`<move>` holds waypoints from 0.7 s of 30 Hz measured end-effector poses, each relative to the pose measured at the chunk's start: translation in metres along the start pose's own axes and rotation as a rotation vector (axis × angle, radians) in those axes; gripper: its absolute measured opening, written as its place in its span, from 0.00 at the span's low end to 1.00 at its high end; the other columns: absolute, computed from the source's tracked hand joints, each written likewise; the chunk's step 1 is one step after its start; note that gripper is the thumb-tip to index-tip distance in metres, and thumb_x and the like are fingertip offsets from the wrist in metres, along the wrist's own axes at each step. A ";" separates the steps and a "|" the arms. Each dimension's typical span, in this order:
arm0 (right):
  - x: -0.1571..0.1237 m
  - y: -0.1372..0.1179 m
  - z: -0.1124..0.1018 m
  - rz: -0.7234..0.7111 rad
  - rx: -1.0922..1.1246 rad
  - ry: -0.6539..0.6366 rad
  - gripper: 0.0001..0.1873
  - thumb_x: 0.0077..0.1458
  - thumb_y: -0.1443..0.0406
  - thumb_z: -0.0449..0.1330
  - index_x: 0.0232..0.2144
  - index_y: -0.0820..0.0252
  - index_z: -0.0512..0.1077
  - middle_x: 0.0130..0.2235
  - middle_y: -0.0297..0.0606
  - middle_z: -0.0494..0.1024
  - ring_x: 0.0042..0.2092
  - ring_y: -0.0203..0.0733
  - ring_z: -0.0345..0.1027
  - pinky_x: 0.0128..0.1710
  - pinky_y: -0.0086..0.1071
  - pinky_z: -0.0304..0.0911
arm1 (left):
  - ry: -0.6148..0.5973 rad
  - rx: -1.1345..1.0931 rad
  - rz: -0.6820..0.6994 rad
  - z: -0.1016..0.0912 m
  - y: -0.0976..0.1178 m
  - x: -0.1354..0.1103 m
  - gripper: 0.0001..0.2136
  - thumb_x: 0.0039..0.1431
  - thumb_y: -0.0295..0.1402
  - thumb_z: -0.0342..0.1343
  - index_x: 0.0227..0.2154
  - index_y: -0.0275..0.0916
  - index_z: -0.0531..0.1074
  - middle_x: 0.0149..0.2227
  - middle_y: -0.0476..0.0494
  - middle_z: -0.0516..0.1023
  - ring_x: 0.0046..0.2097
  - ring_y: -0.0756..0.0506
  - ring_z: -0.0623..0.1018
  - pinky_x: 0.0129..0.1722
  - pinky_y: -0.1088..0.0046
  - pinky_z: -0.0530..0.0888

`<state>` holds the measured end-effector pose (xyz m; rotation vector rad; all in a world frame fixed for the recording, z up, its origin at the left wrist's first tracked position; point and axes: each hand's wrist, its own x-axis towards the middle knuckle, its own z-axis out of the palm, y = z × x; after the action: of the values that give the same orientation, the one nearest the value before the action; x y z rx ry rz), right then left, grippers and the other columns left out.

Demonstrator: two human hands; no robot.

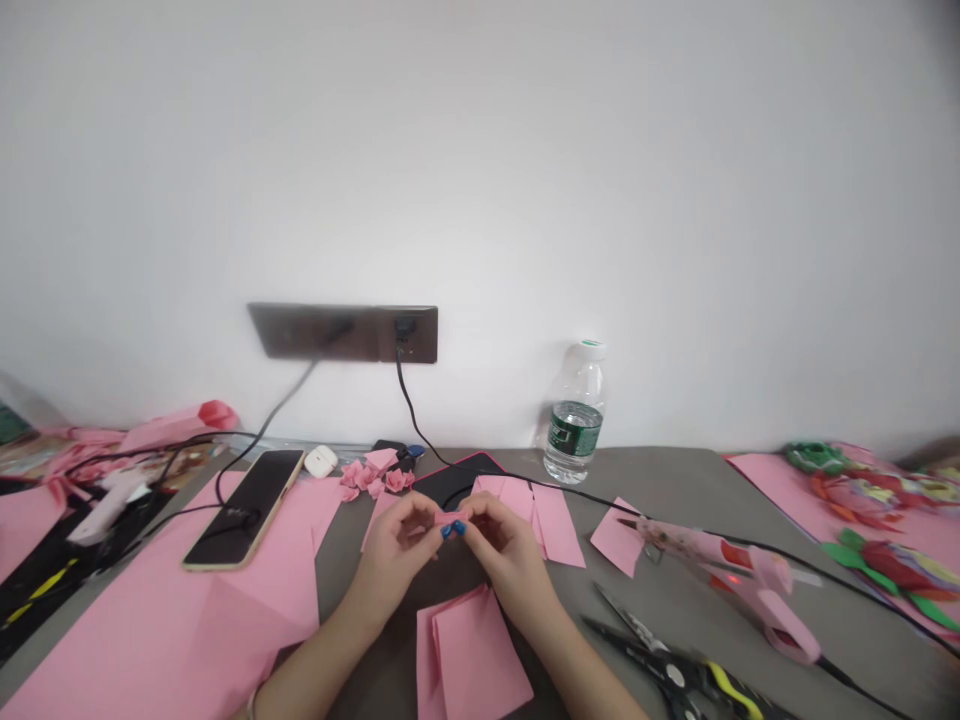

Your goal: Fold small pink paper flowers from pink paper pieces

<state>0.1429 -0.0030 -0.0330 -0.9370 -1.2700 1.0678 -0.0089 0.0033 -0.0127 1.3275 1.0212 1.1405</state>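
- The fingertips (429,526) of both hands were closed in a pinch on a small folded pink paper piece (449,519), which they held just above the grey table (660,490).
- A small blue item (453,529) showed at the pinch, perhaps a clip, though it was too small to tell.
- The left hand (396,553) and right hand (504,562) stood close together, nearly touching at the fingers.
- Just below the hands lay a folded stack of pink paper (474,652); just right of them lay loose pink paper sheets (551,522).
- A black pad (454,478) lay just beyond the hands, beside small pink paper blossoms (373,478).
- Farther right lay a pink glue gun (754,590) and black pliers with yellow grips (660,665).
- On the left, a phone (244,510) lay on a large pink sheet (172,620).
- A water bottle (575,412) stood by the wall.
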 end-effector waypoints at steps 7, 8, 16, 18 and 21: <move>0.000 -0.003 0.000 0.029 -0.006 -0.001 0.17 0.52 0.51 0.65 0.28 0.59 0.74 0.30 0.38 0.75 0.33 0.43 0.69 0.33 0.33 0.64 | 0.011 0.008 0.002 0.000 -0.001 0.000 0.10 0.49 0.36 0.64 0.25 0.37 0.69 0.26 0.52 0.69 0.28 0.51 0.71 0.25 0.79 0.71; 0.001 -0.002 0.000 0.038 0.016 -0.002 0.17 0.52 0.51 0.65 0.29 0.58 0.74 0.30 0.38 0.75 0.33 0.43 0.70 0.33 0.33 0.65 | 0.016 0.005 -0.003 0.000 -0.001 0.000 0.10 0.49 0.36 0.64 0.25 0.38 0.69 0.27 0.52 0.69 0.27 0.51 0.72 0.25 0.78 0.71; 0.001 0.002 -0.001 0.025 0.012 0.012 0.11 0.52 0.57 0.64 0.31 0.59 0.73 0.30 0.37 0.75 0.31 0.41 0.70 0.31 0.31 0.64 | -0.048 0.019 -0.038 -0.001 0.003 0.002 0.10 0.51 0.39 0.62 0.30 0.36 0.73 0.27 0.49 0.74 0.26 0.51 0.73 0.25 0.78 0.71; 0.000 0.002 0.000 -0.008 -0.041 0.030 0.07 0.53 0.61 0.63 0.32 0.58 0.73 0.31 0.37 0.75 0.32 0.41 0.69 0.31 0.31 0.64 | -0.063 0.038 -0.040 -0.001 0.003 0.003 0.11 0.52 0.39 0.62 0.29 0.35 0.74 0.26 0.48 0.75 0.26 0.51 0.73 0.26 0.77 0.72; -0.001 0.001 0.000 -0.079 -0.149 0.039 0.02 0.54 0.66 0.59 0.31 0.58 0.72 0.31 0.37 0.74 0.32 0.41 0.68 0.30 0.31 0.61 | -0.056 0.040 -0.046 -0.001 0.002 0.003 0.11 0.51 0.40 0.62 0.28 0.35 0.75 0.25 0.47 0.76 0.26 0.51 0.73 0.27 0.77 0.72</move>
<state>0.1428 -0.0041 -0.0346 -1.0061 -1.3573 0.8991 -0.0095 0.0063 -0.0101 1.3532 1.0331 1.0474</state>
